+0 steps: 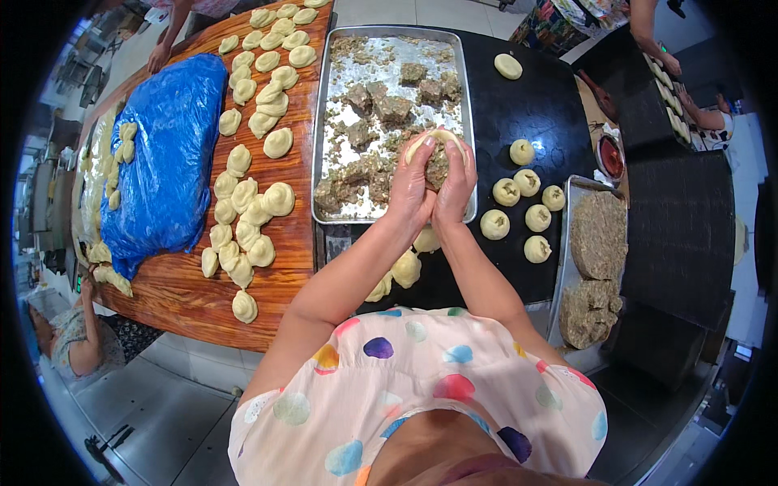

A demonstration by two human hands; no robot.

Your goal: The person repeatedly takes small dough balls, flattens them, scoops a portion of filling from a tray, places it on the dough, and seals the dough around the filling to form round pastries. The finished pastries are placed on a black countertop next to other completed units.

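Both of my hands cup one round of pale dough (416, 147) above the near right part of a metal baking tray (317, 121). My left hand (410, 182) wraps its left side and my right hand (457, 182) its right side, thumbs on top. Brown, crumbly filling (436, 169) shows in the dough's open middle. Lumps of the same filling (392, 109) and loose crumbs lie over the tray. Several filled dough balls (495, 224) with small open tops sit to the right on the black tabletop (504, 115). More dough pieces (406, 269) lie beneath my forearms.
Coiled dough pieces (278, 143) cover much of the wood-grain table (292, 304) at left, beside a blue plastic sheet (164, 152). A second tray (562, 255) at right holds large filling slabs (598, 237). One flat dough disc (508, 67) lies farther back. Co-workers' hands (159, 58) are around the tables.
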